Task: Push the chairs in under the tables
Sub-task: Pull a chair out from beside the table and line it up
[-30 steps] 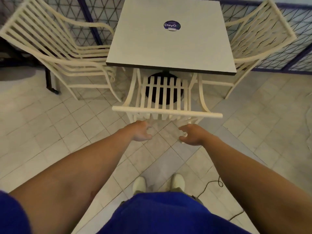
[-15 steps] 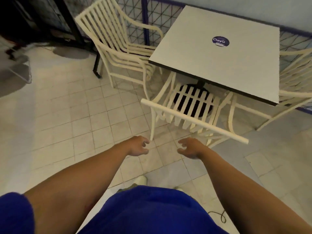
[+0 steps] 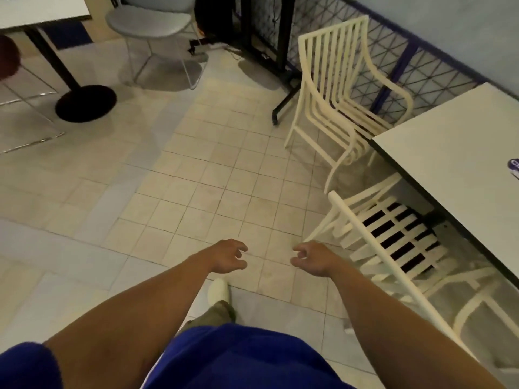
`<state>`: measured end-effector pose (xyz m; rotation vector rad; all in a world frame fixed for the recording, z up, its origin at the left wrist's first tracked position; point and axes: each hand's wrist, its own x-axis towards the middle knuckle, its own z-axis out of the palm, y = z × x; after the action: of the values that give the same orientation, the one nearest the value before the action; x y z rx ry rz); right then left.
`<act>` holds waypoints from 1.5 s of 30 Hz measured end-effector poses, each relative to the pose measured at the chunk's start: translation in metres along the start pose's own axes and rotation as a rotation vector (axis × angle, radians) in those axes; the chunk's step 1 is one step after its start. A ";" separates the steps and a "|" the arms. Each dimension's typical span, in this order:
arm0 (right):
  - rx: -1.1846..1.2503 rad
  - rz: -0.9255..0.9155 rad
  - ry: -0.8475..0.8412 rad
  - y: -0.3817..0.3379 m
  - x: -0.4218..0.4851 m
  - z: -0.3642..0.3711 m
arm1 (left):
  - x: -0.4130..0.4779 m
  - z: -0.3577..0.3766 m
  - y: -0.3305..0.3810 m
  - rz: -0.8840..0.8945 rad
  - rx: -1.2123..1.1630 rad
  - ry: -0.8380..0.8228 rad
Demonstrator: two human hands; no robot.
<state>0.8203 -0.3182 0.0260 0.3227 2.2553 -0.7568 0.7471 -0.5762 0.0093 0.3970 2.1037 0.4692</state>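
A cream slatted chair [image 3: 393,248] stands at the right with its seat tucked under the white square table [image 3: 455,153]. A second cream chair [image 3: 337,88] sits at the table's far side, its seat partly under the top. My left hand [image 3: 229,255] and my right hand [image 3: 310,256] hang over bare floor tiles, fingers loosely curled and apart, holding nothing. My right hand is a short way left of the near chair's back rail and does not touch it.
A grey round-seat chair [image 3: 151,21] and another white table [image 3: 42,9] on a black pedestal base [image 3: 85,103] stand at the far left. A black stand [image 3: 280,51] and a blue mesh fence [image 3: 421,66] line the back. Tiled floor lies ahead.
My view has swung left, so the table and chairs slid to the right edge. Both hands have come off the near chair's back and now hang free over the floor.
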 end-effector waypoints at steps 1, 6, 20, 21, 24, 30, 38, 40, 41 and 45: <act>-0.021 -0.008 -0.005 -0.011 0.008 -0.004 | 0.000 -0.006 -0.008 -0.005 -0.027 0.013; -0.082 -0.016 -0.018 -0.065 0.051 -0.023 | 0.013 -0.048 -0.045 -0.012 -0.151 0.060; -0.044 -0.065 0.024 -0.204 0.178 -0.102 | 0.074 -0.227 -0.120 0.017 -0.168 0.152; -0.044 -0.066 0.022 -0.209 0.184 -0.106 | 0.078 -0.234 -0.122 0.015 -0.170 0.154; -0.049 -0.060 0.002 -0.223 0.219 -0.126 | 0.104 -0.262 -0.125 -0.003 -0.168 0.133; -0.031 -0.077 -0.026 -0.248 0.311 -0.189 | 0.178 -0.344 -0.116 -0.005 -0.157 0.131; -0.024 -0.087 -0.027 -0.296 0.414 -0.312 | 0.265 -0.486 -0.089 -0.002 -0.135 0.172; -0.023 -0.094 -0.027 -0.308 0.431 -0.340 | 0.285 -0.519 -0.080 0.010 -0.126 0.172; -0.023 -0.093 -0.024 -0.314 0.441 -0.352 | 0.296 -0.535 -0.076 0.017 -0.116 0.175; 0.001 -0.069 -0.003 -0.331 0.483 -0.397 | 0.344 -0.597 -0.066 0.049 -0.079 0.154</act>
<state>0.1139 -0.3375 0.0491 0.2452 2.2734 -0.7937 0.0551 -0.5852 0.0349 0.3771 2.2198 0.6275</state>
